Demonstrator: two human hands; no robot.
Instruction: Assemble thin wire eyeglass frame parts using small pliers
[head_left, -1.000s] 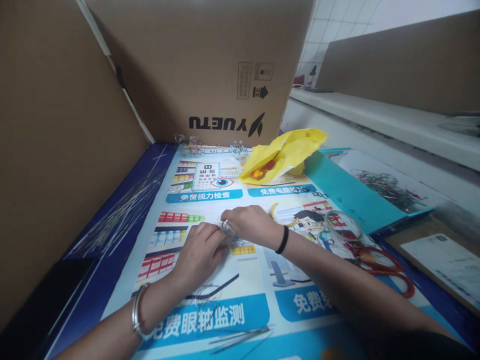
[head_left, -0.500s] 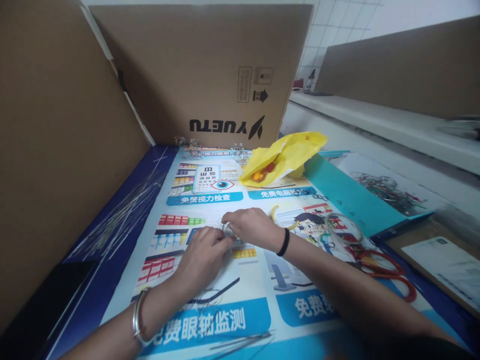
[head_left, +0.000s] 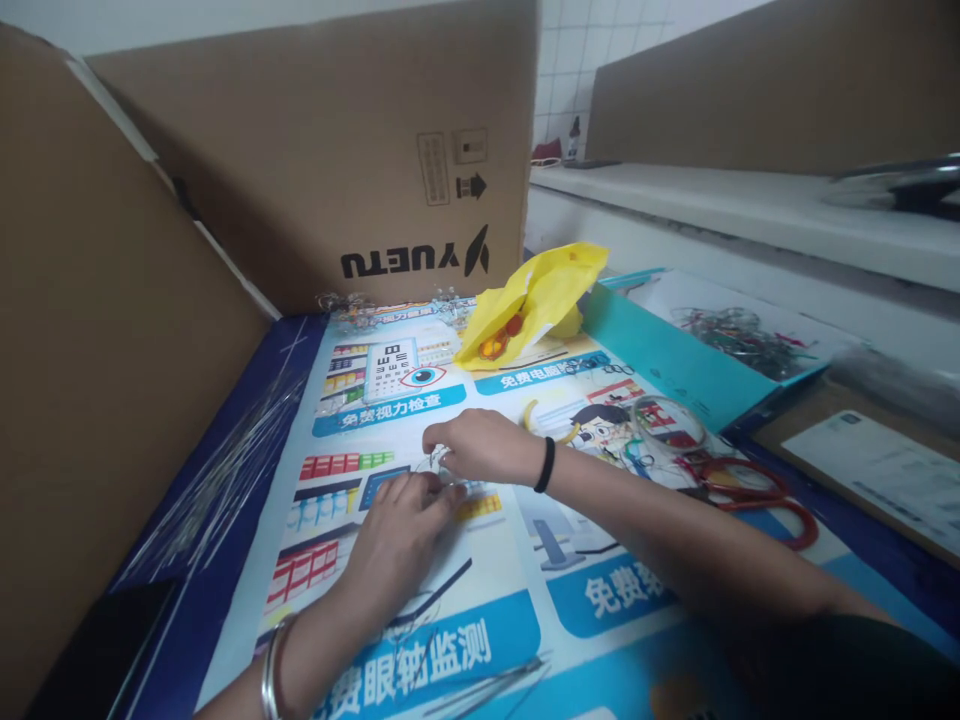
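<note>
Over the middle of the printed poster sheet [head_left: 495, 560], my two hands are close together. My right hand [head_left: 476, 447], with a black band at the wrist, has its fingers bent down in a pinch on a thin wire [head_left: 435, 458], which shows as a small loop at the fingertips. Just in front of it, my left hand [head_left: 401, 530], with a silver bangle at the wrist, curls its fingers and thumb together at the same spot. What lies under the left fingertips is mostly hidden. More thin wire pieces [head_left: 487, 690] lie near the front edge.
Red-handled scissors [head_left: 806, 525] and a wire coil [head_left: 670, 425] lie at the right. A yellow pouch [head_left: 555, 290] stands behind. An open teal box [head_left: 667, 350] holds tangled wires [head_left: 739, 340]. Long straight wires [head_left: 225, 480] lie left, beside tall cardboard walls [head_left: 300, 150].
The camera view has shifted, so the surroundings appear further left. Both hands stay together at the same place on the poster, still pinching.
</note>
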